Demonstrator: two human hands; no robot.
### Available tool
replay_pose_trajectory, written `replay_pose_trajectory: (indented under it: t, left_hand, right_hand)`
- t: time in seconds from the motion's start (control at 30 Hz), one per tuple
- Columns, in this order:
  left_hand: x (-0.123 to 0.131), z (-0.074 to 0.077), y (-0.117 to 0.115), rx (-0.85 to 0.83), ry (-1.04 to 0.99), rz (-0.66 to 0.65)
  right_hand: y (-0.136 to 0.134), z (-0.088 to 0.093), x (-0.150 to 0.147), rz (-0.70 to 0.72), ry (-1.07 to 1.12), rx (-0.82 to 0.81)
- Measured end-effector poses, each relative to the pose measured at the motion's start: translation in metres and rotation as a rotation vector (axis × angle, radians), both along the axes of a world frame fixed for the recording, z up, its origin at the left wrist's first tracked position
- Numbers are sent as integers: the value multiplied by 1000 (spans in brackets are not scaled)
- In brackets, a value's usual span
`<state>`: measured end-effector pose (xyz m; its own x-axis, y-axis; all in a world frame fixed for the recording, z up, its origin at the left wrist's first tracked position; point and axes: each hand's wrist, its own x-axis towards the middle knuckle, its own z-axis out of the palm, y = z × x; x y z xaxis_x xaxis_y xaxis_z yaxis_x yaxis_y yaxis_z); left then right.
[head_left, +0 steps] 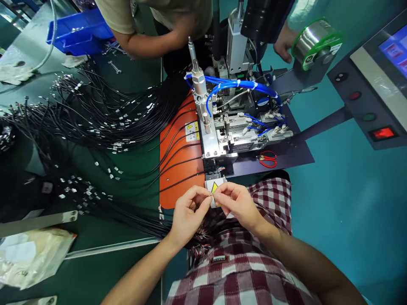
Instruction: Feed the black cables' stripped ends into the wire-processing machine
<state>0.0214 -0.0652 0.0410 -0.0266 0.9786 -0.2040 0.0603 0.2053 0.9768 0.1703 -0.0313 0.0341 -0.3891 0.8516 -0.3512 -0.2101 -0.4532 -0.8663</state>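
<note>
Plaid shirt (241,284) is being worn closest to the lens; some tiny piece (212,194), too small to ID, is being pinched by left hand (189,215) and right hand (241,205), right between them, warning label (215,186) being partly hidden behind.

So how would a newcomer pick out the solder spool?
Start at the control panel on the right, with its lit screen. Just left of that screen, the solder spool is the round reel of silvery wire, its bright green sides unlike the dark bracket beneath.
</note>
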Motion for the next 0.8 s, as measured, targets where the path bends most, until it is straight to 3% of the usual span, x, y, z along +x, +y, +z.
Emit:
replay_pose_trajectory:
  t: [0.17,0.33,0.57,0.67,0.8]
  left_hand:
    - [3,0,0,-4,-107,92]
    - [2,-3,0,-57,-311,148]
    - [-6,-5,2,-200,-483,108]
    - [-12,-6,1,-191,-387,32]
    - [-19,-5,-13,-221,-71,-306]
  right_hand:
    - [-8,-1,-7,-62,-44,51]
    - [-11,-1,-9,-11,-7,10]
    - [-22,-8,-27,-40,-16,-16]
    - [-28,-15,-25,-1,-74,14]
    - [-27,-17,7,261,-199,87]
